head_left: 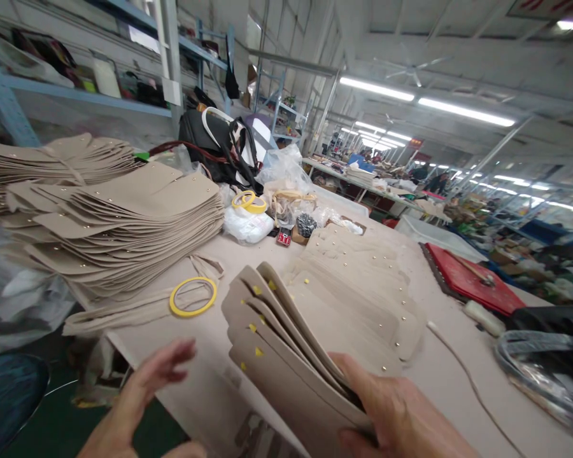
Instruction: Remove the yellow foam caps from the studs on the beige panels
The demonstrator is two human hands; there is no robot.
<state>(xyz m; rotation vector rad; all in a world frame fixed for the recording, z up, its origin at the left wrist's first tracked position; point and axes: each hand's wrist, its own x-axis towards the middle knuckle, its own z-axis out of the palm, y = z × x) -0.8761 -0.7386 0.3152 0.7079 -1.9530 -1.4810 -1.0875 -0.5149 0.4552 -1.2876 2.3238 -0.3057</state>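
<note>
My right hand point(386, 407) grips a small stack of beige leather panels point(286, 356) by the near right end, thumb on top. Bits of yellow tape mark the panels' far left ends, which fan apart and tilt up off the table. To the left, my left hand point(148, 394) hovers at the table's near edge, fingers apart and holding nothing. Beyond it a yellow tape roll point(193, 297) lies flat on some beige strips point(124, 310). More beige panels with metal studs point(363, 273) are spread out behind the held stack.
A tall pile of studded beige panels point(138, 222) fills the table's left side. Behind stand more tape rolls point(249, 201), a white plastic bag point(248, 224) and a black bag point(210, 137). On the right lie a red board point(477, 280) with a hammer, a cord point(472, 381) and plastic-wrapped handles point(539, 362).
</note>
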